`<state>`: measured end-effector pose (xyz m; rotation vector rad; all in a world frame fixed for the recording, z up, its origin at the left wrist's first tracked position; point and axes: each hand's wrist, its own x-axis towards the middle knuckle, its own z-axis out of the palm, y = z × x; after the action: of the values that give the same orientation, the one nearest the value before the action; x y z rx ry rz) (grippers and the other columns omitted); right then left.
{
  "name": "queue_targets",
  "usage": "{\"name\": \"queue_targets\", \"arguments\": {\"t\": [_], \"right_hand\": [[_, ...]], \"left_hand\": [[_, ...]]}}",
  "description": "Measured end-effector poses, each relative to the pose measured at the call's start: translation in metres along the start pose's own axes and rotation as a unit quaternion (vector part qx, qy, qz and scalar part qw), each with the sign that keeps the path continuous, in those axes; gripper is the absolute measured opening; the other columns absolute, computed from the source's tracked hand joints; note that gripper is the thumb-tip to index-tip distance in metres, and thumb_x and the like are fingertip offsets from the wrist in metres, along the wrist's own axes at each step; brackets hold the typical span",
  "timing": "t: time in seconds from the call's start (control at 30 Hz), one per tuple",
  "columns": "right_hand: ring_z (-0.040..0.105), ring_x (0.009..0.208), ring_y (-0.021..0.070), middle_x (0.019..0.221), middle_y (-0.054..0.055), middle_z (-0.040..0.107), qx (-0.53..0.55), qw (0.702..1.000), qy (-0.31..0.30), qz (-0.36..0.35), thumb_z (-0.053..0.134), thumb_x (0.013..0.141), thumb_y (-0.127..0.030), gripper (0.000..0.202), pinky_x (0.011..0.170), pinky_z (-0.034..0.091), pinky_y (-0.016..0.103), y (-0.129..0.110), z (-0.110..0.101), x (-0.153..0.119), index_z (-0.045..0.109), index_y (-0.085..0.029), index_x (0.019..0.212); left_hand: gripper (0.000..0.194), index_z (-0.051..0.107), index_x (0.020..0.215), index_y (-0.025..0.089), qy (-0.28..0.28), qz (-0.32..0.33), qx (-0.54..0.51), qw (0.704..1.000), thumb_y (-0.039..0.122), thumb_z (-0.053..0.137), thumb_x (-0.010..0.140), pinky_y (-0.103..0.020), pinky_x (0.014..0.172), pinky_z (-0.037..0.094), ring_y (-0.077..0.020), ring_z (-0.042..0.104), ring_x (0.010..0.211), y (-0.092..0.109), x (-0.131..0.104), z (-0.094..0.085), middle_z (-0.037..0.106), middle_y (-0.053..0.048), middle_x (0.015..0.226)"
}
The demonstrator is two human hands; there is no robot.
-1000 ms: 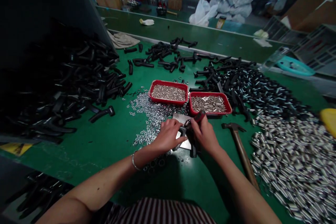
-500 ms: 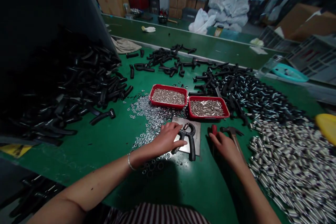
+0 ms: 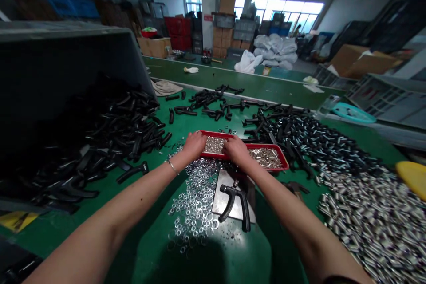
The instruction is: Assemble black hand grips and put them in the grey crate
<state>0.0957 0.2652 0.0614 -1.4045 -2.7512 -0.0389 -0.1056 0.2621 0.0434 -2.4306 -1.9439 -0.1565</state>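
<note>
My left hand (image 3: pixel 195 144) is closed over the left end of a red tray (image 3: pixel 218 156) filled with small metal pieces. At the tray's right end my right hand (image 3: pixel 235 150) has its fingers curled over the rim; its fingertips are partly hidden. A second red tray (image 3: pixel 284 159), holding small metal pins, sits just right of that hand, partly behind the wrist. Below the hands, a black two-handled hand grip exerciser (image 3: pixel 245 208) lies on a metal plate (image 3: pixel 218 202), untouched. Loose metal rings (image 3: pixel 196 199) spread left of the plate.
Black handles (image 3: pixel 133 133) spill from a large grey bin (image 3: pixel 140 62) on the left. A hammer (image 3: pixel 295 187) lies beyond my right forearm. Metal springs (image 3: pixel 369 226) and dark parts (image 3: pixel 319 137) are heaped on the right, near a yellow object (image 3: pixel 412 177).
Both hands have moved forward to the left red tray, the left one leaving the grip exerciser and the right one leaving the red-handled tool. The view has tilted up.
</note>
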Motion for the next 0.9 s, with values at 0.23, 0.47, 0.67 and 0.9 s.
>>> {"name": "queue_targets", "arguments": {"t": [0.23,0.47,0.67,0.9], "right_hand": [[0.051,0.110,0.0319,0.109,0.020,0.068,0.007,1.000,-0.021,0.011,0.050,0.095,-0.023,0.027,0.089,0.036,0.039,0.011,0.020,0.015,0.070,-0.008,0.105],[0.053,0.107,0.0316,0.105,0.023,0.068,0.071,0.996,0.018,0.060,0.039,0.098,-0.017,0.028,0.091,0.034,0.041,0.008,0.035,0.012,0.063,-0.006,0.106],[0.056,0.104,0.0266,0.108,0.018,0.068,0.190,0.974,0.091,0.082,0.041,0.097,-0.016,0.020,0.091,0.038,0.038,0.015,0.029,0.004,0.061,-0.013,0.102],[0.064,0.072,0.0178,0.083,0.002,0.068,0.544,0.803,0.164,0.178,0.057,0.092,-0.043,0.023,0.069,0.051,0.030,0.008,0.022,-0.125,0.059,-0.021,0.094]], "left_hand": [[0.022,0.068,0.098,0.011,0.005,-0.011,-0.026,1.000,0.019,0.048,0.092,-0.044,0.092,0.037,-0.0339,0.057,0.109,-0.001,0.002,0.012,0.065,-0.022,0.107],[0.017,0.064,0.097,0.016,0.073,-0.035,-0.087,0.993,0.018,0.047,0.092,-0.042,0.093,0.040,-0.0285,0.060,0.105,-0.002,-0.007,0.014,0.067,-0.014,0.107],[0.009,0.060,0.082,0.017,0.145,-0.140,-0.379,0.903,0.025,0.065,0.078,-0.033,0.079,0.049,-0.0208,0.064,0.080,0.000,-0.037,0.003,0.068,-0.005,0.083],[0.028,0.066,0.094,0.016,0.103,-0.127,-0.592,0.789,0.042,0.068,0.082,-0.031,0.075,0.052,-0.0174,0.069,0.070,0.005,-0.111,-0.013,0.069,-0.001,0.073]]}}
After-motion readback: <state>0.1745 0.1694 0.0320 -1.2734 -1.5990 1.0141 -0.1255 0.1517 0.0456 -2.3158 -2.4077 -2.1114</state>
